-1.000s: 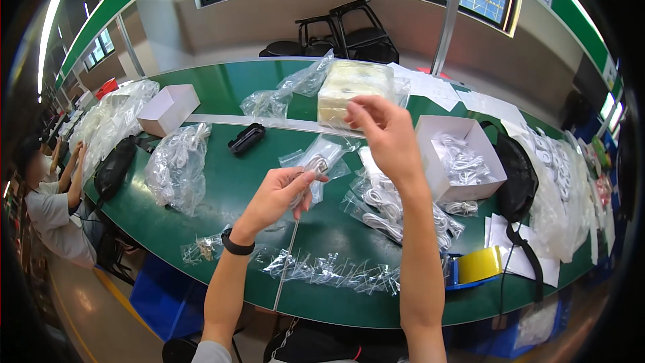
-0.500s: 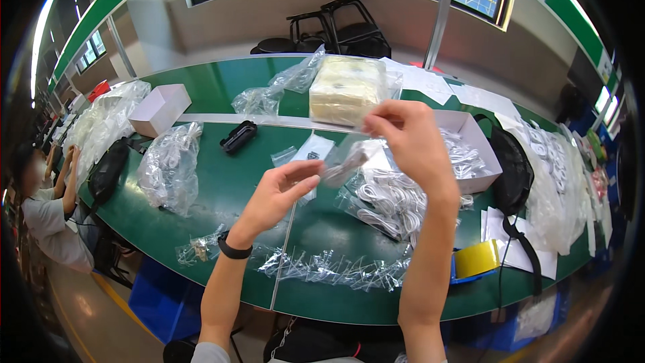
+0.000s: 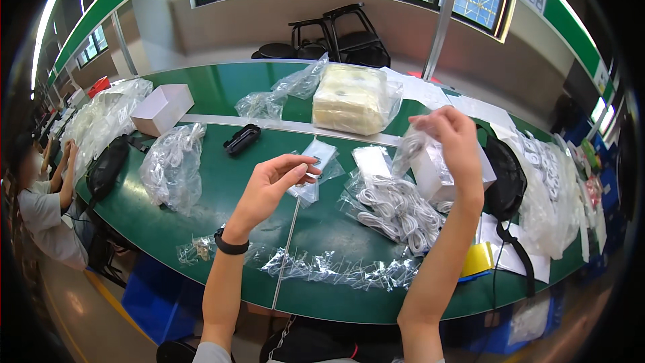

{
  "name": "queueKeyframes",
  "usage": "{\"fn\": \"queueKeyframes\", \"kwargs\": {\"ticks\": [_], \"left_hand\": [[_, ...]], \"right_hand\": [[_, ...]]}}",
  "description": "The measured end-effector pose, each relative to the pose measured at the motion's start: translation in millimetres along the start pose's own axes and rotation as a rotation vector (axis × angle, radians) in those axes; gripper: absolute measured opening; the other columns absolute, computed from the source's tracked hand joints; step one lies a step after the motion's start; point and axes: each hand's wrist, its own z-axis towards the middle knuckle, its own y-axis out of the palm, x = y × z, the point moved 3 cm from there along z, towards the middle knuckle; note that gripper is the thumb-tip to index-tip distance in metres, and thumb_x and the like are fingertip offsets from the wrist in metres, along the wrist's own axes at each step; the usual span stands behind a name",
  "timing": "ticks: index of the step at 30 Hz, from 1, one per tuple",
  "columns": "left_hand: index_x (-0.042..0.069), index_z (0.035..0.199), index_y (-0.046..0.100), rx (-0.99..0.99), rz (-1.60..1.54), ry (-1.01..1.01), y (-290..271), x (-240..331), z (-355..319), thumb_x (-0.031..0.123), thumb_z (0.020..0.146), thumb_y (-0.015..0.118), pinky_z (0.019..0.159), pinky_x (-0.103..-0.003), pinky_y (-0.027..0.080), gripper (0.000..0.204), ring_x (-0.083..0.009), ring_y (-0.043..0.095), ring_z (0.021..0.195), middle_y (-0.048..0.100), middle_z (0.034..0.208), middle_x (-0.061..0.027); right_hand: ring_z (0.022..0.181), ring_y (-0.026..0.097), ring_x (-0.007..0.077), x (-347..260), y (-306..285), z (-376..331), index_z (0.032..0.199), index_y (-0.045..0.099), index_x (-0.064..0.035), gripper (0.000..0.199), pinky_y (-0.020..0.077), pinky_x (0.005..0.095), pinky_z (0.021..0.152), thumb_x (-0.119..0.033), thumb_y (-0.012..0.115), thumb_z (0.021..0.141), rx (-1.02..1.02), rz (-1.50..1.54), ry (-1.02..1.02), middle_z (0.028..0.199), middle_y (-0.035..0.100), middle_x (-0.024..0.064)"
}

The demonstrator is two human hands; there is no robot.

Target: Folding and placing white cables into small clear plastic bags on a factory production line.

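Note:
My right hand (image 3: pixel 451 138) is closed on the top of a clear plastic bag (image 3: pixel 408 150), which hangs at the left end of a white box (image 3: pixel 443 173). Coiled cable seems to be inside this bag, though blur hides the detail. My left hand (image 3: pixel 270 185) is raised over the green table, fingers half curled and apart, with nothing visible in it. Just beyond its fingertips lies a small stack of flat clear bags (image 3: pixel 318 154). Between my hands is a pile of coiled white cables (image 3: pixel 396 205), with a white packet (image 3: pixel 371 160) at its far side.
Twist ties (image 3: pixel 336 271) lie in a strip along the near edge. A yellow tape roll (image 3: pixel 477 259) sits at the right, near a black bag (image 3: pixel 505 175). A wrapped cream stack (image 3: pixel 349 102) stands at the back. Leftward are a filled plastic bag (image 3: pixel 173 168) and a seated co-worker (image 3: pixel 50 215).
My right hand has moved right, carrying the bag from between my hands to the white box. My left hand has let go of the bag and stayed about where it was.

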Motion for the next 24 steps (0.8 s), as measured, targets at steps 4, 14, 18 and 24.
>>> {"fn": "queueKeyframes", "kwargs": {"ticks": [4, 14, 18, 24], "left_hand": [[-0.004, 0.121, 0.059, 0.005, 0.031, 0.001, -4, -2, 0, 0.015, 0.099, 0.052, 0.091, -0.032, 0.051, 0.029, -0.0205, 0.066, 0.099, 0.068, 0.108, -0.0151], [-0.004, 0.119, 0.06, 0.092, -0.012, 0.074, -18, 25, -26, 0.015, 0.097, 0.056, 0.09, -0.031, 0.05, 0.029, -0.0191, 0.065, 0.097, 0.068, 0.104, -0.0135], [-0.002, 0.104, 0.067, 0.387, 0.546, 0.0, -36, 49, -73, 0.015, 0.091, 0.064, 0.079, -0.028, 0.051, 0.021, -0.0133, 0.067, 0.086, 0.071, 0.091, -0.009], [-0.002, 0.098, 0.067, 0.683, 1.34, -0.439, -122, 48, -173, 0.007, 0.084, 0.063, 0.081, -0.035, 0.051, 0.017, -0.0298, 0.067, 0.092, 0.068, 0.098, -0.0178]], "right_hand": [[0.055, 0.057, 0.0148, -11, 2, -4, 0.079, 0.055, 0.0011, 0.022, 0.0475, 0.0308, 0.057, -0.018, 0.05, 0.09, -0.024, 0.112, 0.245, 0.06, 0.051, 0.0047], [0.072, 0.068, 0.0288, 95, 72, -19, 0.075, 0.065, 0.0, 0.035, 0.0521, 0.039, 0.067, -0.034, 0.073, 0.077, -0.352, -1.052, 0.341, 0.08, 0.069, 0.0166], [0.099, 0.065, 0.0355, 93, 100, -26, 0.097, 0.066, -0.0002, 0.05, 0.0511, 0.0442, 0.084, -0.039, 0.081, 0.068, -0.598, -1.107, 0.446, 0.104, 0.068, 0.0205], [0.105, 0.06, 0.0343, 48, 109, -30, 0.111, 0.062, 0.0005, 0.05, 0.0476, 0.0403, 0.089, -0.031, 0.077, 0.076, -0.48, -0.971, 0.17, 0.111, 0.063, 0.0205]]}}
